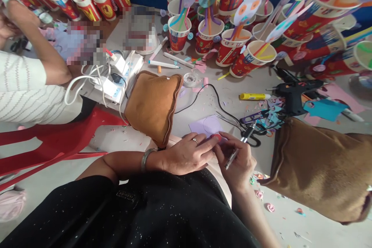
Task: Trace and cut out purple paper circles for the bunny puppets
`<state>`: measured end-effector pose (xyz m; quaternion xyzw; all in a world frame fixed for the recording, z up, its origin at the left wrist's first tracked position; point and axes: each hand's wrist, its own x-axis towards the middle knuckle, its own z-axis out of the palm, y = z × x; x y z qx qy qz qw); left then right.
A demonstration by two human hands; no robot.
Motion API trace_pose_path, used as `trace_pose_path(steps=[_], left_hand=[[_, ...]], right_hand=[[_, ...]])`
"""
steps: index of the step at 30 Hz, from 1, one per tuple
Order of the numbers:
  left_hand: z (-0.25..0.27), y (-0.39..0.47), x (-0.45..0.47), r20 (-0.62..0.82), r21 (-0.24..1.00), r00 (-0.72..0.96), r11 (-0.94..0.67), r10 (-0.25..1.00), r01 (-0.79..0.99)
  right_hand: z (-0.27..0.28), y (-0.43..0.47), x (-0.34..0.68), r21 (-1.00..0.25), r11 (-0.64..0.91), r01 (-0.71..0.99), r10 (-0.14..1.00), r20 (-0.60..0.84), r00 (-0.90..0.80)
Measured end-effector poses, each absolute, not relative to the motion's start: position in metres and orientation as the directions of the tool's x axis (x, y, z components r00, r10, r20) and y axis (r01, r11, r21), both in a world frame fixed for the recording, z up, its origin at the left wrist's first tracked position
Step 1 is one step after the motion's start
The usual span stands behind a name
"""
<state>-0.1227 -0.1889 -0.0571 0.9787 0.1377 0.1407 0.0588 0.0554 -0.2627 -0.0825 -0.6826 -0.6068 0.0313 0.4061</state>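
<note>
My left hand (pixel 190 153), with a ring and a bracelet, is closed at the table's front edge, its fingertips meeting those of my right hand (pixel 236 159). A small red piece (pixel 217 137) shows between the fingertips of both hands; its kind is too small to make out. A silver and clear pen (pixel 245 135) is tucked in my right hand, slanting up and to the right. Just beyond the fingers lies purple paper (pixel 200 124) with a circle outlined on it. Black-handled scissors (pixel 253 139) rest to the right of it, partly hidden behind the pen hand.
Brown cushions (pixel 151 104) (pixel 325 166) flank me. A black glue gun (pixel 292 95), a yellow marker (pixel 254 96), a tape roll (pixel 190 79) and paper scraps lie ahead. Decorated paper cups (pixel 178 38) line the back. A power strip (pixel 116 91) and another person's arm (pixel 49 46) are left.
</note>
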Motion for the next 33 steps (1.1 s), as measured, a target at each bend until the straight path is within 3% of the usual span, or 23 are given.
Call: trace_pose_path(steps=[7, 22, 33], left_hand=[[-0.055, -0.188, -0.125, 0.231, 0.232, 0.921, -0.937, 0.313, 0.26], [-0.058, -0.189, -0.127, 0.235, 0.255, 0.912, -0.927, 0.335, 0.275], [-0.058, -0.192, -0.122, 0.27, 0.182, 0.903, -0.939, 0.334, 0.292]], right_hand=[[-0.072, -0.263, 0.054, -0.64, 0.064, 0.765, 0.854, 0.431, 0.29], [-0.089, -0.264, 0.049, -0.78, 0.106, 0.617, 0.803, 0.433, 0.409], [-0.096, -0.263, 0.047, -0.7, 0.09, 0.709, 0.807, 0.468, 0.36]])
